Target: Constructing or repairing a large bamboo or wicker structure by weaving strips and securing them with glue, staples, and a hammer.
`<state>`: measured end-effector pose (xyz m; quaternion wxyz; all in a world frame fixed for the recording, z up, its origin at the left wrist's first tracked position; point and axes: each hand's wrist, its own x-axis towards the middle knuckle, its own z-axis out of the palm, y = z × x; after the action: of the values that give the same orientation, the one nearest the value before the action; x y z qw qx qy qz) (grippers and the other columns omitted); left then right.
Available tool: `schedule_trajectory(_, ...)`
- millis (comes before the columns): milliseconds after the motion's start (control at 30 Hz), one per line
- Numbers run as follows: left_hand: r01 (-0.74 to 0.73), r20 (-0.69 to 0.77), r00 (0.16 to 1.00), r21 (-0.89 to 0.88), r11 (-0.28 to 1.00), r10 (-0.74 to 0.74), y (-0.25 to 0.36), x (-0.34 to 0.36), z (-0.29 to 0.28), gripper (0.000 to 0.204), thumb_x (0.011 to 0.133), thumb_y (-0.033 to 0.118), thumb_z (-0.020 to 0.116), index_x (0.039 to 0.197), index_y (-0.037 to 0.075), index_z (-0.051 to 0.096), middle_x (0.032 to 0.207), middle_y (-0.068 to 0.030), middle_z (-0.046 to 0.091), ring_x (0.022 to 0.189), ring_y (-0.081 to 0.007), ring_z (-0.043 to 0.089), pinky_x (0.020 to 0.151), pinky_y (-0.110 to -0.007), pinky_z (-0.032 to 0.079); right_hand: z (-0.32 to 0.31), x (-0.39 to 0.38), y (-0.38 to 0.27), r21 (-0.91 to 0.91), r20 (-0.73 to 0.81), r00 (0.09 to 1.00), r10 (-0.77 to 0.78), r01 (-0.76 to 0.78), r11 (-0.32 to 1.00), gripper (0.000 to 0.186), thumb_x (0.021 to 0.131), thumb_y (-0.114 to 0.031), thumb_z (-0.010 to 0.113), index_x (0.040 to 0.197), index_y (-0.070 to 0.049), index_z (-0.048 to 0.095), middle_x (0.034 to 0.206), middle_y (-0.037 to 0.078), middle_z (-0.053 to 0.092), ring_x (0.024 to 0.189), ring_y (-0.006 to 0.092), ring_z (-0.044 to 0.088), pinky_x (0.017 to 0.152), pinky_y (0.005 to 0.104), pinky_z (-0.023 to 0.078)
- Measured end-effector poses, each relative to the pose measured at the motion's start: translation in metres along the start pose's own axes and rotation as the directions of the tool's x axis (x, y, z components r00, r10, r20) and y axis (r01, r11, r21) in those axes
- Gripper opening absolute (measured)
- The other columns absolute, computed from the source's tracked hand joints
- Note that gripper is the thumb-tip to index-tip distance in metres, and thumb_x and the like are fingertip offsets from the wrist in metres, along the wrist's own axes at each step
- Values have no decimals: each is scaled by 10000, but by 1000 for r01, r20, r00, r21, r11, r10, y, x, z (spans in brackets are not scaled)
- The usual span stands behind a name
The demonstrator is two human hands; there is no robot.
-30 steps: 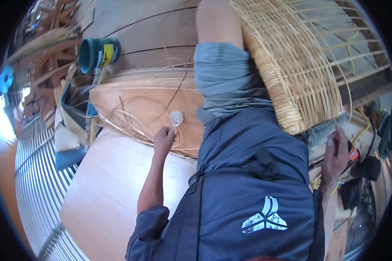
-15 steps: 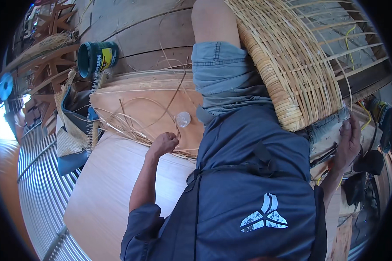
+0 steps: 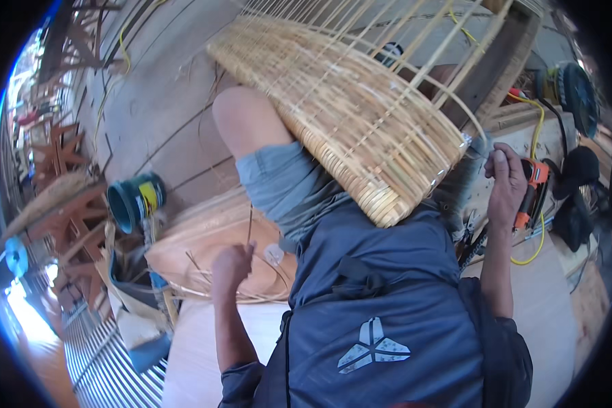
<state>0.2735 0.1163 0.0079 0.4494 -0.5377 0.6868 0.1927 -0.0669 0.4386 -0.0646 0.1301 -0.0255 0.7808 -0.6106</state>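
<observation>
A partly woven rattan basket [image 3: 360, 109] rests slantwise across my lap, its thick braided edge toward me and bare upright stakes at the far side. My right hand [image 3: 506, 180] is beside its right end, fingers curled and pinched at the tip of a pale curved strand [image 3: 474, 121] that comes off the weave. On the left, my left hand [image 3: 231, 266] is closed on a thin brown rattan strip [image 3: 251, 223] that stands up from the fingers. Just right of that hand is a small clear round container [image 3: 273, 254]. The left fingertips are partly blurred.
Loose rattan strips [image 3: 200, 275] lie on a wooden board [image 3: 177, 255] at left. Behind them is a dark green bucket [image 3: 134, 200] on its side. An orange power tool [image 3: 534, 190], pliers [image 3: 468, 228] and a yellow cord [image 3: 538, 129] lie at right.
The view has turned, and the basket sits further left in it. My left hand now holds a strip upright, away from the loose pile. The right hand stays at the basket's end.
</observation>
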Motion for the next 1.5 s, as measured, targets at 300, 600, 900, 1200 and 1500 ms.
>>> schedule_trajectory(300,-797,-741,454,-89,598,495,222,106,-138,304,904,247,458,923,-11,616,822,-257,601,853,-395,591,764,-409,450,15,-11,-1,-15,-6,1000,7,-7,1000,262,873,-19,575,1135,-3,567,955,-13,563,846,66,508,805,183,403)
schedule_trajectory(600,-465,-538,761,-62,883,363,334,278,-197,708,862,562,390,1135,-68,564,1208,-263,527,1168,-377,470,980,-439,355,16,-11,-12,-264,42,981,-190,194,945,199,791,34,585,986,-9,587,889,89,585,834,197,577,762,279,457)
schedule_trajectory(900,-888,-260,-389,363,-284,884,386,-5,-89,324,785,131,635,1094,52,576,1086,-125,566,896,-312,593,796,-371,484,-9,-20,9,-6,22,997,73,-73,997,279,858,16,525,1133,-12,555,1002,46,589,944,131,547,867,248,421)
schedule_trajectory(1200,-832,58,-167,527,-173,984,379,-77,-45,126,857,180,582,914,68,586,909,-93,562,740,-274,601,613,-359,479,1,-19,38,498,16,983,181,-165,852,331,861,34,471,1189,20,503,1010,74,605,827,117,563,799,245,465)
schedule_trajectory(1500,-921,51,231,333,201,972,375,-73,-43,138,849,126,569,781,16,522,665,-116,495,572,-206,492,554,-317,418,13,-22,45,171,-17,1000,22,-18,985,385,834,63,500,1210,-20,499,1050,103,631,977,154,613,856,258,473)
